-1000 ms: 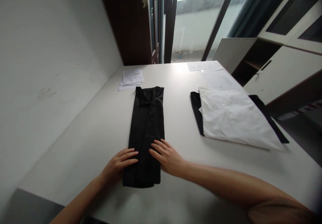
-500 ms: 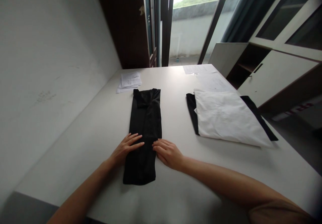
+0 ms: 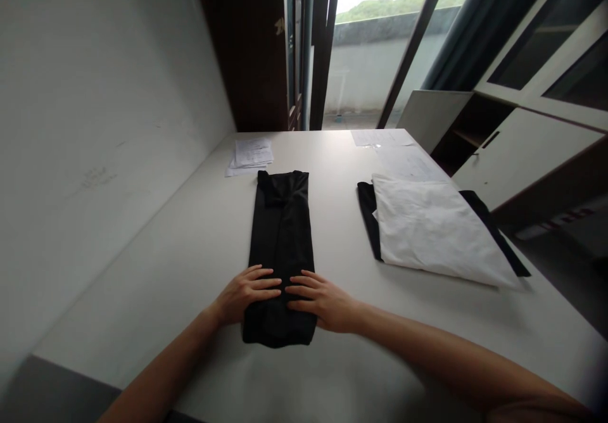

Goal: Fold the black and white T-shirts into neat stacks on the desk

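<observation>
A black garment [image 3: 285, 239], folded into a long narrow strip, lies lengthwise before me on the white table [image 3: 199, 233]. Its far end shows an overlapping flap with creases. Over the left edge of its near part rests my left hand [image 3: 244, 293], open, with the fingers stretched across the cloth. From the other side, my right hand [image 3: 323, 299] lies over the right edge, open too, its fingers spread and pointing left. The fingertips of both hands almost meet at the middle of the strip. Both thumbs are hidden from view.
On the right, a folded white cloth [image 3: 432, 230] lies over black fabric [image 3: 368, 220]. Papers [image 3: 253, 152] are stacked at the far left, and flat sheets [image 3: 403, 157] lie at the far right. A wall [image 3: 104, 125] borders the left side; an open cabinet [image 3: 522, 151] stands right.
My right hand has gone from curled fingers at the garment's right edge to fingers spread flat on top. The near part of the garment lies straighter and wider. The view has shifted slightly.
</observation>
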A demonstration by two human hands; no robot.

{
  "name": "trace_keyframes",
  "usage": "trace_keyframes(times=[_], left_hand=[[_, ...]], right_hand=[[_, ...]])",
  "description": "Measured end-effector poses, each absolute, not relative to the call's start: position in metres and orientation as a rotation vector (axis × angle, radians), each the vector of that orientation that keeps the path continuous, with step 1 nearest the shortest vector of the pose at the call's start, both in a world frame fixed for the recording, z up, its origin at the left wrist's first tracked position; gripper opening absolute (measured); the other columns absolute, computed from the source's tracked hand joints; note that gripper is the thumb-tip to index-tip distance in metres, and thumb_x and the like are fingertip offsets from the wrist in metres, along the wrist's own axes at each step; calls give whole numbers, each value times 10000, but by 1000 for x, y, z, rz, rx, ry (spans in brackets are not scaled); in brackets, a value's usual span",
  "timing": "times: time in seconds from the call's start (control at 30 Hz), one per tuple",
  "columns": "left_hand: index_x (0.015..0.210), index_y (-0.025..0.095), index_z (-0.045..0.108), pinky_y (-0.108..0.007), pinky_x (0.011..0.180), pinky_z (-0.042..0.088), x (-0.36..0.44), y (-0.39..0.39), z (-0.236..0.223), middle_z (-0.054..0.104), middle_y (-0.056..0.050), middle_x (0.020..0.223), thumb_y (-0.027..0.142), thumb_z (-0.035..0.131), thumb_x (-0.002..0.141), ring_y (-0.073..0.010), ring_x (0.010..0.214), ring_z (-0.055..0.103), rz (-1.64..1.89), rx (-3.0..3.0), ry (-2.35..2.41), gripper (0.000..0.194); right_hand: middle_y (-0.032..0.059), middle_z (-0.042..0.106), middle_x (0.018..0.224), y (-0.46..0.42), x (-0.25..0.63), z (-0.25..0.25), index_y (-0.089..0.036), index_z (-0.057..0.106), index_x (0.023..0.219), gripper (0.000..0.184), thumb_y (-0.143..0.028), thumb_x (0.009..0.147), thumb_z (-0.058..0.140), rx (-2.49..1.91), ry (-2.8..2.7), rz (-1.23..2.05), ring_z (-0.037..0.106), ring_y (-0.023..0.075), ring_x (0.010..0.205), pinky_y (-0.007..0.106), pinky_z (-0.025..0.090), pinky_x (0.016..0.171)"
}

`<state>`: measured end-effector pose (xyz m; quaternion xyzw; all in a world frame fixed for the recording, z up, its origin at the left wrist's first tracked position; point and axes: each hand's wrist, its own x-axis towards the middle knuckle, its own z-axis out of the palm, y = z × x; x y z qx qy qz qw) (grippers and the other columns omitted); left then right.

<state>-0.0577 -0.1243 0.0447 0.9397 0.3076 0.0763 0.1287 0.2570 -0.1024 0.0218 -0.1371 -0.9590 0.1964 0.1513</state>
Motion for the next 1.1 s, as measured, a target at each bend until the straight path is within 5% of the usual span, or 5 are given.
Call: trace_keyframes(times=[0.33,0.47,0.57,0.67,1.1], left_hand=[[1319,311,668,-496,1286,190,-36,-162,77,728,4,1294,236,582,917,-248,1413,501,248,2615,710,418],[1160,269,720,-433,1220,324,-27,-181,91,784,-30,1109,360,553,917,-243,1177,666,242,2342,582,309],[806,208,684,-379,945,523,-30,-180,91,745,-71,839,495,428,986,-217,827,681,358,2055,677,425],[791,184,663,-323,731,541,-34,-158,82,702,-60,770,604,476,978,-197,723,628,518,1684,1008,497],[1172,106,706,-391,870,627,-7,44,72,778,-139,974,446,553,1001,-260,917,759,981,587,1187,410]], right_hand=[[82,687,1333,-160,269,57,-250,650,1341,421,-291,933,558,-463,-2566,1099,544,266,1360,468,347,1192],[64,722,944,-172,275,76,-192,698,1031,265,-331,991,477,-562,-2414,1456,671,191,874,313,523,835],[-17,494,638,-154,279,80,-191,503,699,431,-464,1025,434,-831,-2178,1673,441,113,577,245,378,550],[-32,393,625,-117,276,77,-205,403,684,512,-606,1002,422,-1002,-1979,1600,356,108,582,252,303,528],[2,652,801,78,233,44,-211,628,859,268,-430,973,525,-1202,-1912,776,601,191,748,284,418,679]])
